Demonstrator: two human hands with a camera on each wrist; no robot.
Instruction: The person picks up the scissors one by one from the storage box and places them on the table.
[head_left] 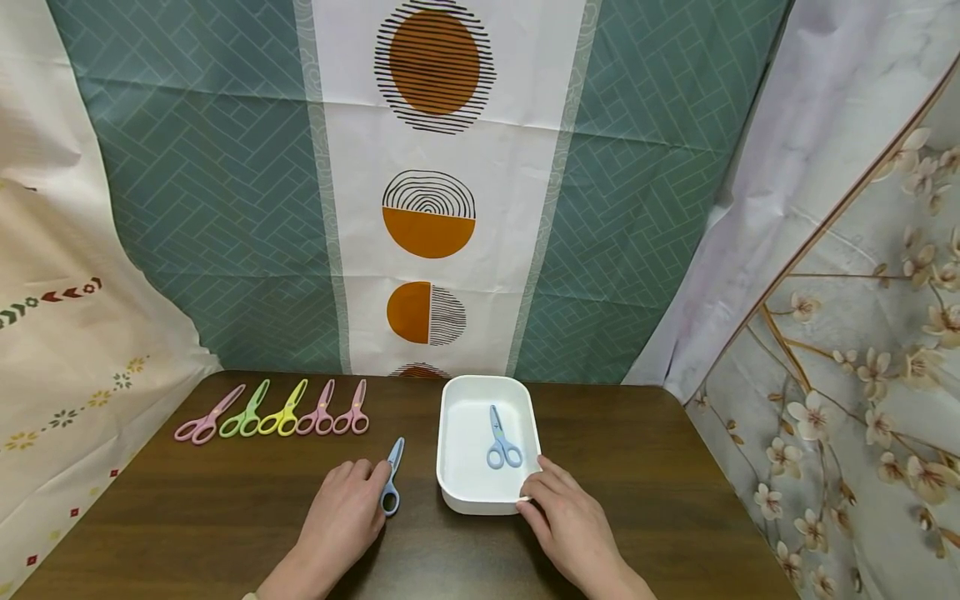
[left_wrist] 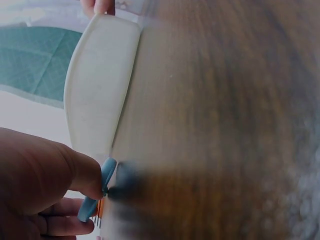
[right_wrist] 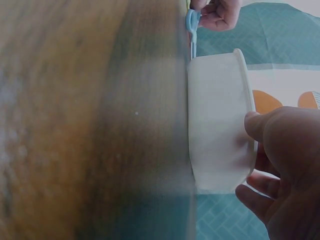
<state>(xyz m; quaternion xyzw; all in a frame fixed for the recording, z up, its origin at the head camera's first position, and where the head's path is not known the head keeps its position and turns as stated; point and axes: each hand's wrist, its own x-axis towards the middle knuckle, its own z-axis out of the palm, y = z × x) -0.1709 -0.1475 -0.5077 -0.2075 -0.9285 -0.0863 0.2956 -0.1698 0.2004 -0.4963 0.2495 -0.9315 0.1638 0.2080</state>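
Note:
My left hand (head_left: 347, 504) pinches a pair of blue scissors (head_left: 397, 454), blades pointing to the back of the table. In the left wrist view the thumb lies against the scissors (left_wrist: 108, 170), with the fingers on the other side. A white rectangular tray (head_left: 480, 506) stands to the right of that hand. My right hand (head_left: 566, 517) grips the tray's front right corner, thumb at the front and fingers over the side rim. Inside the tray lies a second pair of blue scissors (head_left: 498, 433). The right wrist view shows the right thumb on the tray's rim (right_wrist: 243, 75).
At the back left lies a row of several scissors: pink scissors (head_left: 222, 406) at the left end, then green scissors (head_left: 252, 407), yellow scissors (head_left: 290, 408) and more pink ones (head_left: 324, 407). Patterned curtains hang behind the brown wooden table (head_left: 622, 467) and at its sides.

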